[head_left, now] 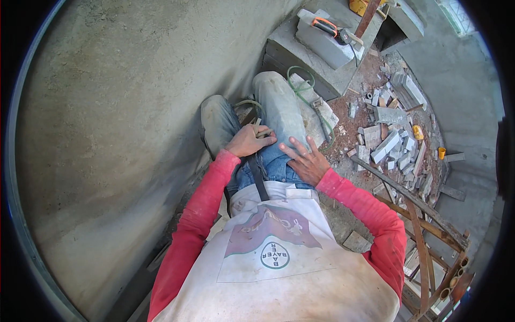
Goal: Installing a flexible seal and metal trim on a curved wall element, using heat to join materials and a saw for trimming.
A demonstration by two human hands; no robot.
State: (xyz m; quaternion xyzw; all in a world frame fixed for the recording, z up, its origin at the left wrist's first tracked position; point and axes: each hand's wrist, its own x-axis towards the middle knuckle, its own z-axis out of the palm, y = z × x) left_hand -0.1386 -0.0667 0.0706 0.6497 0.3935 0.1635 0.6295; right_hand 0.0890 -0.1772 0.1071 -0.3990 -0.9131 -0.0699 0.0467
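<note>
My left hand [251, 140] is closed in front of my lap, thumb and fingers pinched round what looks like an end of a pale, thin hose [258, 122]. Its tip sticks up past my knuckles, and my fingers hide the rest of the grip. Between my knees a hose of similar colour curves. My right hand [308, 161] rests on my right thigh, fingers spread, holding nothing. Just beyond that thigh, a thin green hose [303, 96] lies looped over a pale slab [306, 115]. From my waist a dark strap [257, 180] hangs between my hands.
A rendered wall [118, 107] rises close on my left. Ahead stands a grey block step [338, 70] bearing a pale block [324, 40] and an orange-and-black tool [324, 26]. Rubble [394, 131] covers the ground at right, beside a wooden frame [424, 225] and a yellow cup [441, 153].
</note>
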